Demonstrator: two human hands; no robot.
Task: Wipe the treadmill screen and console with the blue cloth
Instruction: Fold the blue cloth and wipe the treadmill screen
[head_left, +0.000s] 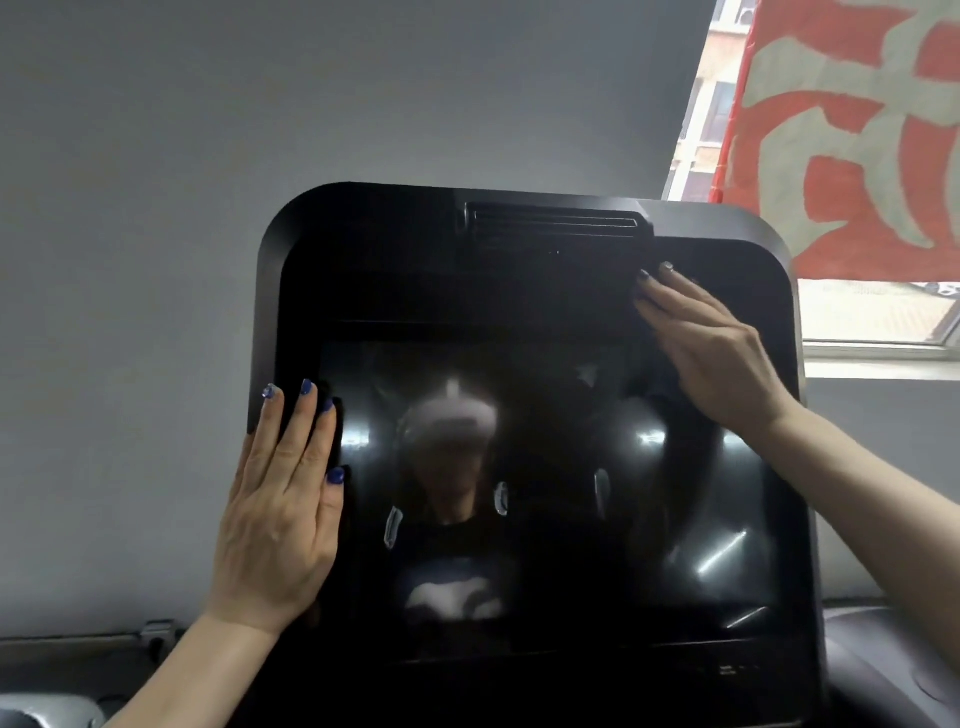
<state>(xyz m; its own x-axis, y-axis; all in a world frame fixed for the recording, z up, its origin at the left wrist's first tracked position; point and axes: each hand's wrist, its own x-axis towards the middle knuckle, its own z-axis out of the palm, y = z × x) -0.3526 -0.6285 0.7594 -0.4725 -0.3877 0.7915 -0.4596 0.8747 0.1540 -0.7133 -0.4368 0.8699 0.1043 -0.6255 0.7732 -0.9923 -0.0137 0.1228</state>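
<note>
A grey wall (156, 208) rises behind the black console (363, 249), whose dark screen (545, 493) fills its middle. The left hand (280, 519) lies flat on the screen's left edge, fingers straight and together. The right hand (711, 343) presses flat above the screen's upper right corner, fingers straight. No cloth shows.

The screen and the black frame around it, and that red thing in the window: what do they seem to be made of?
The screen looks like glossy glass or clear plastic: it mirrors lights and the person. The black frame seems moulded plastic with a duller sheen and rounded corners. The red banner appears to be thin printed cloth, since daylight glows through it.
</note>
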